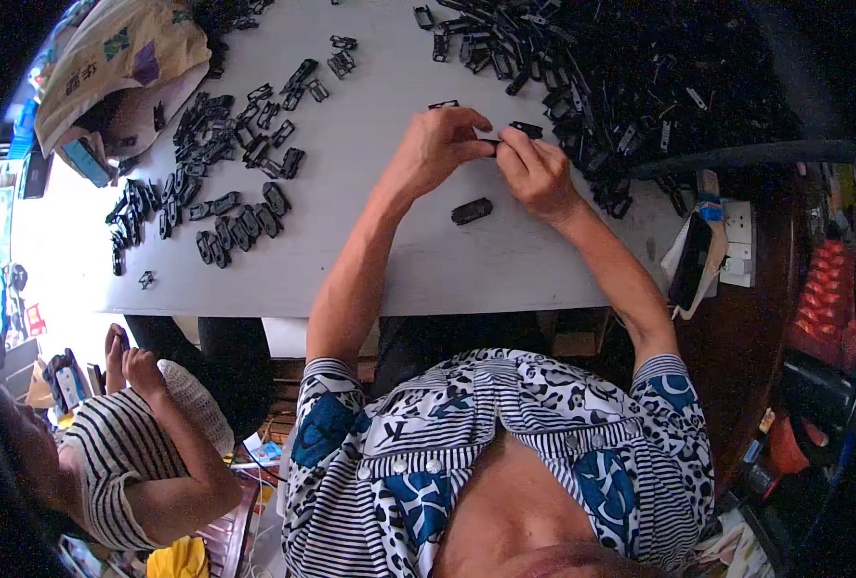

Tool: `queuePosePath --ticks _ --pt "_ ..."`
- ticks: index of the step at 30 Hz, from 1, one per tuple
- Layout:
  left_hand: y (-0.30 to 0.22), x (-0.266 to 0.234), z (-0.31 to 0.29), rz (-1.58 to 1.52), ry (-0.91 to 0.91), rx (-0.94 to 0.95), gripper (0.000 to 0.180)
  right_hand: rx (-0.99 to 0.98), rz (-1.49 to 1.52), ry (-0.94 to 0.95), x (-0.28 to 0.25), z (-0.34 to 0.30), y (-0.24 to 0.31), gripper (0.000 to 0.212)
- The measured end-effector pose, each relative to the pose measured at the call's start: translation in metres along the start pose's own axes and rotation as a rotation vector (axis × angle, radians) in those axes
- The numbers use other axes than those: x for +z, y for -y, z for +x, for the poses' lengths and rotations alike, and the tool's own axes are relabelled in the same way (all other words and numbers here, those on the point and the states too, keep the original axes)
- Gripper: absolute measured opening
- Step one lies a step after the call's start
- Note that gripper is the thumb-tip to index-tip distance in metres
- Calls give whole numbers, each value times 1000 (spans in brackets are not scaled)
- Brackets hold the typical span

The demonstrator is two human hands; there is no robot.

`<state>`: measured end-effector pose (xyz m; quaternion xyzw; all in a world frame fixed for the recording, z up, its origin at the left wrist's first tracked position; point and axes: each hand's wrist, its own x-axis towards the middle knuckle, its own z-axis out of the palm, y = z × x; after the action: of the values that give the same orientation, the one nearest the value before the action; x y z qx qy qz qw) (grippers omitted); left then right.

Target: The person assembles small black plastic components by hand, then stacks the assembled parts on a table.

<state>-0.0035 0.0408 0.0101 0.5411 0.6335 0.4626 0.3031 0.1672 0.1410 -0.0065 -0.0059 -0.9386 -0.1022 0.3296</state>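
Note:
Above the table my left hand [435, 152] and my right hand [540, 179] meet fingertip to fingertip. Pinched between them is a small black plastic piece [490, 144], mostly covered by the fingers. Both hands are closed. A dark oblong plastic part [471, 211] lies on the table just below my hands. Two similar pieces rest close by: one black part [526, 129] beyond my right hand, another black part [443, 104] beyond my left.
Rows of black parts [240, 227] lie at the left, and a large heap [630, 87] covers the far right. A printed bag [124, 63] stands far left. By the right edge are a phone [690, 260] and a power strip [738, 241]. Another person [148, 453] sits at my left.

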Motion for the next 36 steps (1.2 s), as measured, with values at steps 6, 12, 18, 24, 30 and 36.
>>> queuePosePath --ticks 6,12,18,24,30,36 --pt "16 8 0 -247 7 -91 21 54 159 -70 2 7 8 17" --pt "15 24 -8 286 -104 198 18 218 342 118 -1 -14 9 21" --pt "7 17 -36 377 -42 160 22 261 409 143 -18 -9 2 22" --pt "15 1 -26 383 -254 70 30 350 55 218 0 -9 -20 26" --pt "35 -4 5 575 -336 121 29 443 205 290 14 -2 -28 30" --pt "38 1 4 521 -264 81 24 382 110 347 10 10 -25 25"
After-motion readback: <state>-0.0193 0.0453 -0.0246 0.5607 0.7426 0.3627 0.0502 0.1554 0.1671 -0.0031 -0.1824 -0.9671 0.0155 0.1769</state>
